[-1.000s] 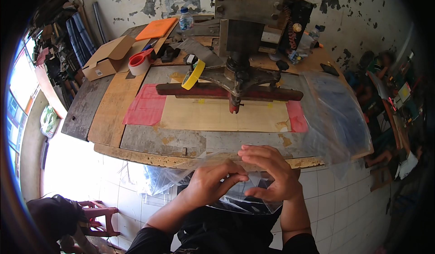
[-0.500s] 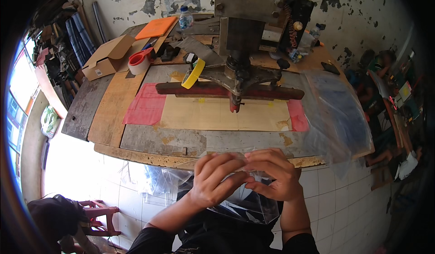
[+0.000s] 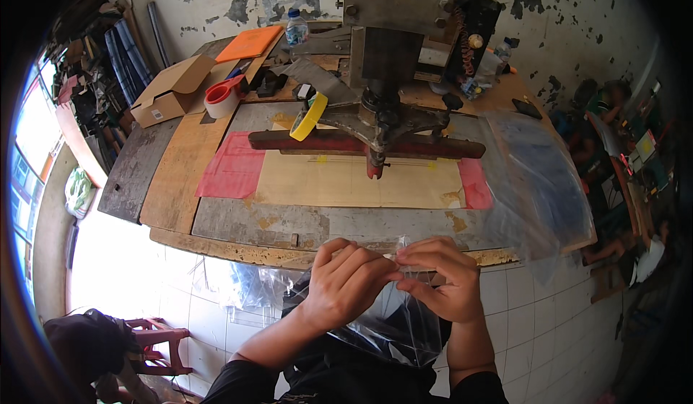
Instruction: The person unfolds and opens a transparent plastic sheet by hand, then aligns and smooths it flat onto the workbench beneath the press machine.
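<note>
My left hand [image 3: 349,283] and my right hand [image 3: 445,278] meet just in front of the table's near edge, fingertips pinched close together. Between them they grip a clear plastic sheet [image 3: 401,326], which hangs below my fingers over my lap and catches the light in folds. The exact edge inside the pinch is hidden by my fingers. Beyond my hands stands a press machine with a long red-brown bar [image 3: 426,148] above a cream sheet [image 3: 346,186]. A pink sheet [image 3: 229,166] shows at the left of it. A yellow tape roll [image 3: 308,117] leans on the bar.
A stack of clear plastic sheets [image 3: 548,180] lies on the table's right side. At the left are a cardboard box [image 3: 172,90] and a red tape dispenser [image 3: 224,95]. More clear plastic [image 3: 253,288] hangs below the front edge. Another person [image 3: 603,115] sits at the far right.
My left fingers have shifted slightly, and both hands stay pinched together on the plastic. The hanging plastic has moved a little lower. The press and tabletop things look the same.
</note>
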The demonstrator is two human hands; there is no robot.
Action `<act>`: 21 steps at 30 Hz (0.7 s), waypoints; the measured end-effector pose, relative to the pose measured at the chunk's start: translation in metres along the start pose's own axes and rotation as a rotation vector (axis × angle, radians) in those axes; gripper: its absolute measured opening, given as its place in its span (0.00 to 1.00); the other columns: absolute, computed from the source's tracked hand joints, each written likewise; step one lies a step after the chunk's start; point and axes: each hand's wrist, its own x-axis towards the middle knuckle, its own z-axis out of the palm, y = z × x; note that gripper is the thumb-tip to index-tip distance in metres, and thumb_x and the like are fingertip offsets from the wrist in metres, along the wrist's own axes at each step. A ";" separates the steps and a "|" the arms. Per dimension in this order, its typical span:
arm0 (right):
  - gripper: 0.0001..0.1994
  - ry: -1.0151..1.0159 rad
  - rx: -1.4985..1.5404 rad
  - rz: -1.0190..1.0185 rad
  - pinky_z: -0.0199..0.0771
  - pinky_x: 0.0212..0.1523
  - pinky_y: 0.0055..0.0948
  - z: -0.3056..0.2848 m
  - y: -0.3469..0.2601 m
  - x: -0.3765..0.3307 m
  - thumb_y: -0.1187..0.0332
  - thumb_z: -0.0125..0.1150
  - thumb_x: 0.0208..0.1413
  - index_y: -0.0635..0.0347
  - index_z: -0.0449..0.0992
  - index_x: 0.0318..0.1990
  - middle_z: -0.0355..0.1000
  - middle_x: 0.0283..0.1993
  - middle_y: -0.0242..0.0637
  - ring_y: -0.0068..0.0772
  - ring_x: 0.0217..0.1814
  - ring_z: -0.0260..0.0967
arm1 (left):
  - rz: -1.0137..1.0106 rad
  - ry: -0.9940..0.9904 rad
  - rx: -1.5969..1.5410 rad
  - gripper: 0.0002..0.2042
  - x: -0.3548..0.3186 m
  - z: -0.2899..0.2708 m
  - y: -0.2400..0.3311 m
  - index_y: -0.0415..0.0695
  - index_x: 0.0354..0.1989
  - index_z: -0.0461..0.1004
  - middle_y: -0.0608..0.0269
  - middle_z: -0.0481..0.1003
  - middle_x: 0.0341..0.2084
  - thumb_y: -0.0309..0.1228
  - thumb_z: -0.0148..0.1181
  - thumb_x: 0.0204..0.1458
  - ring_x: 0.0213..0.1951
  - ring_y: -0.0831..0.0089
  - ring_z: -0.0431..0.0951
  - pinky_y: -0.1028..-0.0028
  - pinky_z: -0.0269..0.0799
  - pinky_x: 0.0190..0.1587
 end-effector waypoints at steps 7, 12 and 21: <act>0.14 0.040 0.050 0.127 0.77 0.53 0.34 0.006 0.001 -0.002 0.72 0.83 0.48 0.61 0.86 0.41 0.85 0.43 0.37 0.37 0.50 0.83 | 0.012 -0.055 0.024 0.16 -0.001 0.002 -0.001 0.48 0.46 0.77 0.71 0.76 0.33 0.30 0.76 0.51 0.33 0.71 0.78 0.66 0.70 0.49; 0.12 0.061 0.141 0.166 0.79 0.53 0.34 0.009 0.002 -0.001 0.77 0.81 0.48 0.64 0.85 0.40 0.85 0.42 0.41 0.38 0.49 0.83 | 0.012 -0.079 0.019 0.16 0.000 0.001 -0.001 0.48 0.46 0.76 0.71 0.77 0.35 0.30 0.75 0.52 0.35 0.71 0.79 0.66 0.70 0.50; 0.09 0.119 0.176 0.197 0.75 0.54 0.33 0.015 0.009 -0.007 0.77 0.78 0.53 0.61 0.86 0.40 0.85 0.41 0.37 0.36 0.48 0.82 | -0.046 -0.135 0.021 0.14 0.005 -0.002 -0.003 0.50 0.42 0.76 0.72 0.77 0.37 0.34 0.76 0.53 0.37 0.72 0.79 0.65 0.69 0.52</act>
